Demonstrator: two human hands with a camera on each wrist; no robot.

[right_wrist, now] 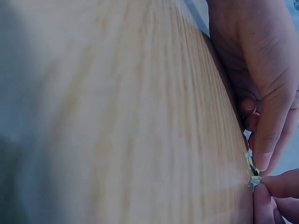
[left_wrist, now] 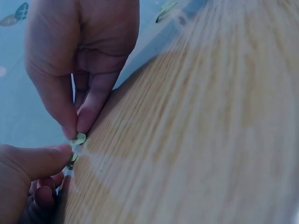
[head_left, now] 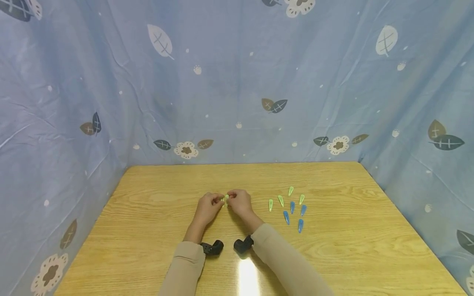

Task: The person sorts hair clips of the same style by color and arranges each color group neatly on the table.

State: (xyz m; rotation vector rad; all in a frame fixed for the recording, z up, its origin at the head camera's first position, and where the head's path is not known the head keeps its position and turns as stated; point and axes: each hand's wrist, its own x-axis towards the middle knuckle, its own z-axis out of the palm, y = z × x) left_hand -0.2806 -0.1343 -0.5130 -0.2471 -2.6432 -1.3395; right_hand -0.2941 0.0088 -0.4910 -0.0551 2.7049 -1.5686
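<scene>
Near the middle of the table, both hands meet fingertip to fingertip around small light-green snap hair clips. The left hand point(head_left: 208, 209) pinches a green hair clip point(left_wrist: 73, 160) between thumb and fingers, which partly hide it. The right hand point(head_left: 240, 203) pinches another green hair clip point(right_wrist: 254, 180) right beside it. In both wrist views the clips are close together, just over the wood surface. Whether they are joined cannot be told, as the fingertips cover much of them.
To the right lie several loose green hair clips point(head_left: 281, 200) and, nearer the person, several blue hair clips point(head_left: 300, 225). The wooden table point(head_left: 148, 230) is bordered by a blue patterned curtain point(head_left: 237, 82) at the back and sides. Black wrist cameras point(head_left: 213, 248) sit on both wrists.
</scene>
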